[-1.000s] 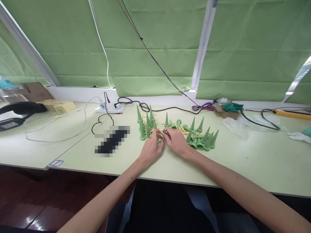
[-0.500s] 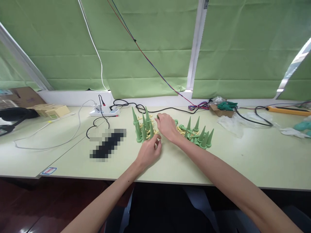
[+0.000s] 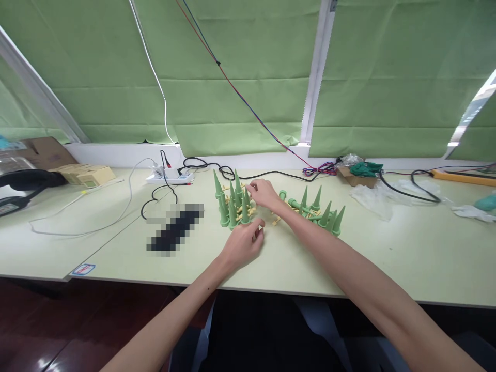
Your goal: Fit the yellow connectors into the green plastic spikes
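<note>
Left hand [image 3: 243, 243]: loosely curled, grip unclear, beside upright green cones [image 3: 232, 209].
Right hand [image 3: 264, 194]: fingers bent, grip unclear, held beside same cluster.
Table [image 3: 387, 258]: cones supported.

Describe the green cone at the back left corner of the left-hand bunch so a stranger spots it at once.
On the long, pale table, look just beyond the left hand for a bunch of upright green cones. At its back left corner stands the pointed green cone. Its tip is farthest left of all the green tips.
</note>
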A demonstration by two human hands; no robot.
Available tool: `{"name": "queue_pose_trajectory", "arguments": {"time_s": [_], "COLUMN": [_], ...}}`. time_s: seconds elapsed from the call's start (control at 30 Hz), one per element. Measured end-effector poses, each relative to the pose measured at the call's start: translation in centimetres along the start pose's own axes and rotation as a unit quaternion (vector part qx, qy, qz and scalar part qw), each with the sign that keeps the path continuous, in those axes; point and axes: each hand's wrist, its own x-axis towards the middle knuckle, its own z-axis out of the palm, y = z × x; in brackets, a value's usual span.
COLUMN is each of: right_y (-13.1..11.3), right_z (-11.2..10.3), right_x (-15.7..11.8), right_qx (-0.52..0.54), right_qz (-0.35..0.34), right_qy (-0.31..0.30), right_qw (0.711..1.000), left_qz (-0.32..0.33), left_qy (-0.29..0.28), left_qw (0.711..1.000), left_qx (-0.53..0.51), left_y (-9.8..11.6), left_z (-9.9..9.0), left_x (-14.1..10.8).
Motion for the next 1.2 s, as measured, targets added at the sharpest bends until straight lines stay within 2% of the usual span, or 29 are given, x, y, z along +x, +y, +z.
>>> {"name": "queue_pose_trajectory", "arguments": {"time_s": [0.13, 0.23, 0.33, 0.47, 0.77, 0.87, 1.0, 1.2], "right_y": [0.0, -0.2, -0.3, -0.3, -0.3, -0.5, -1.3, -2.9], "right_z": [-1.9, -3.2, -3.8, -3.7, -3.3, -3.8, -4.7, -6.3], "right_x": [0.1, 0.5, 0.9, 0.9, 0.4, 0.1, -1.0, -3.1], "right_qx": [-0.036, -0.095, -0.137, -0.152, -0.166, -0.172, -0.173, -0.153], "right_qz": [0.004, 0.036, 0.066, 0.081, 0.067, 0.054, 0.037, 0.013], "right_qy": [0.051, 0.075, 0.025, -0.043, -0.067, -0.069, -0.078, -0.132], "right_qw": [0.998, 0.992, 0.988, 0.984, 0.982, 0.981, 0.981, 0.979], "left_qz": [0.000, -0.001, -0.002, -0.001, 0.001, -0.008, -0.052, -0.084], "left_qy": [-0.008, -0.009, -0.013, -0.018, -0.018, -0.012, 0.017, 0.058], "left_qw": [1.000, 1.000, 1.000, 1.000, 1.000, 1.000, 0.998, 0.993], "left_qx": [0.005, 0.009, 0.012, 0.014, 0.019, 0.010, -0.036, -0.057], "left_y": [0.0, 0.0, 0.1, 0.1, 0.0, 0.1, 0.2, 0.0], "left_z": [0.0, -0.1, -0.1, -0.2, 0.0, 0.0, -0.3, -0.4], "left_x": [0.0, 0.0, 0.0, 0.0, 0.0, 0.1, 0.2, 0.4]}}
